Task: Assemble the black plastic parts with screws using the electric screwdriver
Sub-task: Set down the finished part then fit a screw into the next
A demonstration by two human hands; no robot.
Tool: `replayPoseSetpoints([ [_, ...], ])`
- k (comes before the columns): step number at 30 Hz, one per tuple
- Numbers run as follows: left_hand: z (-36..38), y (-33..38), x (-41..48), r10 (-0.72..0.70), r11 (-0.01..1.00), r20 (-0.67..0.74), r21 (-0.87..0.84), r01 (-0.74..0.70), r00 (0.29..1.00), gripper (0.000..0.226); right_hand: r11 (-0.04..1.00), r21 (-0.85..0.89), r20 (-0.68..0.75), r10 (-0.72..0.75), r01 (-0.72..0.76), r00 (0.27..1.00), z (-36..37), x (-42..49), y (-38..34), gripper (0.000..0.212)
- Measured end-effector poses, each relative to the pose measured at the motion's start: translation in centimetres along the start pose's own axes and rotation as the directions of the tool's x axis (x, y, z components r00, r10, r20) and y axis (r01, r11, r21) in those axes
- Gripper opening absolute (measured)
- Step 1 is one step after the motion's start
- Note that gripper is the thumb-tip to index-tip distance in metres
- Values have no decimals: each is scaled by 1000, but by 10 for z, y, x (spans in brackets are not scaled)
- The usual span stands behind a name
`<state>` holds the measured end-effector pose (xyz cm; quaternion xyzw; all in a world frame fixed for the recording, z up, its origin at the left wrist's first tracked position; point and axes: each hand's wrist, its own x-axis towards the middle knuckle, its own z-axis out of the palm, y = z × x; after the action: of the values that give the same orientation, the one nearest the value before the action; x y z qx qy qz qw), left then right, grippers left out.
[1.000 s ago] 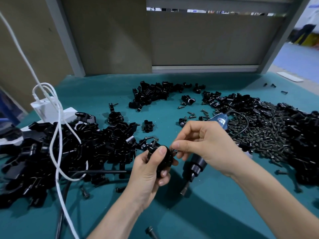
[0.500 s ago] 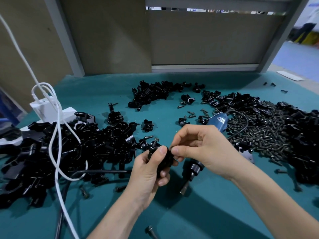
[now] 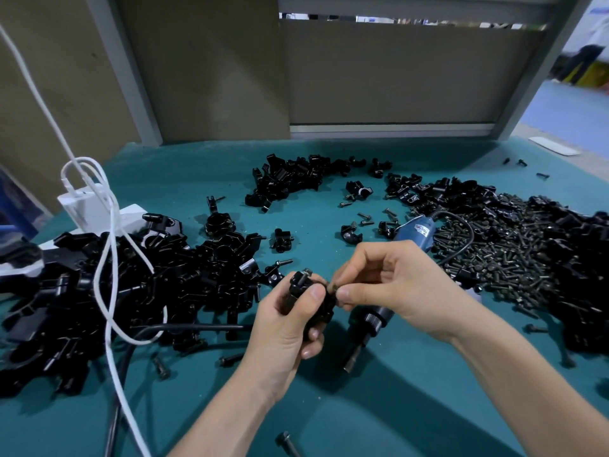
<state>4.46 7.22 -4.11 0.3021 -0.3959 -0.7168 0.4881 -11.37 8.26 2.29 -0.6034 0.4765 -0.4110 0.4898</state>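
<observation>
- Head view: the left hand [image 3: 286, 328] is curled round a black plastic part [image 3: 304, 291], thumb laid over its front, holding it just above the green table mat [image 3: 395, 410] near the middle
- the right hand [image 3: 395, 288] pinches a small screw [image 3: 333, 287] between thumb and forefinger, its tip touching the part's right side
- the electric screwdriver [image 3: 416, 233] runs slanted beneath the right hand, blue body toward the back, bit pointing at the near edge; whether the hidden fingers hold it, I cannot tell
- a heap of screws [image 3: 514, 262] spreads to the right, beside more black pieces
- a big pile of black parts [image 3: 184, 285] lies left, a smaller pile [image 3: 290, 179] at the back
- a white cable [image 3: 110, 245] loops over the left pile; a loose bolt [image 3: 286, 440] lies at the near edge
</observation>
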Motion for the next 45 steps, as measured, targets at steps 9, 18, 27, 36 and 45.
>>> replayPoseSetpoints([
  [9, -4, -3, 2, 122, 962, 12, 247, -121, 992, 30, 997, 33, -33, 74, -73, 997, 0, -2, 4, 21],
  [18, 0, -4, 1, 191, 925, 21, 331, -187, 981, 39, 970, -184, -80, -173, 156, 982, 14, -2, 4, 16],
  [27, -5, -3, 3, 111, 949, 44, 293, -119, 993, 44, 976, -123, -57, -189, 181, 980, 11, -3, 6, 1],
  [36, -7, -4, 4, 164, 923, 109, 335, -191, 980, 27, 971, -148, -126, -209, 190, 970, 12, -1, 14, 5],
  [45, -7, -4, 2, 155, 884, 110, 429, -188, 982, 14, 988, 12, -130, -148, 151, 980, 17, 0, 16, 2],
])
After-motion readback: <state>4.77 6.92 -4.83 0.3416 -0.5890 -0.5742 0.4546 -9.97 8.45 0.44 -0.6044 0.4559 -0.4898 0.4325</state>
